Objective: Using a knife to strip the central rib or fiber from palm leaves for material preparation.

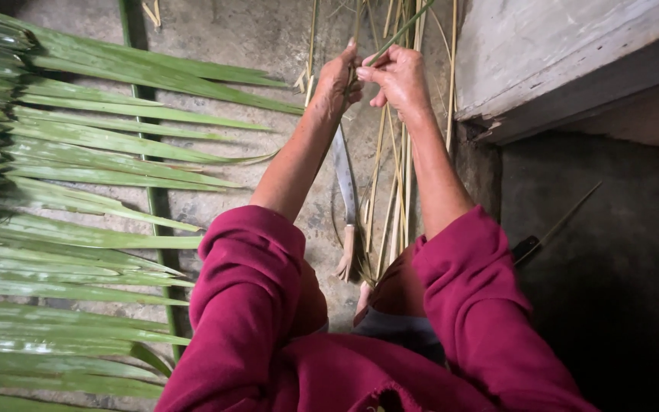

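- Leaf strip, a thin green sliver of palm leaf, is being held up between both hands, directly above the long knife lying on the concrete floor.
- Left hand is closing its fingers around the lower end of the strip, thumb pressing up against it; nothing else appears to be in that hand.
- Right hand is pinching the strip just beside the left hand, fingertips curled tight, with the free end of the strip slanting up and away to the right.
- Judging from the grip, the step in hand looks like peeling or splitting the leaf blade away from its midrib, with both hands pulling in slightly different directions.
- Next move, as I judge it, is calling for a steady pull apart, keeping the thin rib from snapping.
- Stripped pale ribs are lying in a loose bundle just right of the knife, running alongside its blade.
- Green palm frond is spreading across the floor well to the left of the knife, leaflets still attached.
- Grey concrete step is rising to the right of the knife, beyond the ribs.
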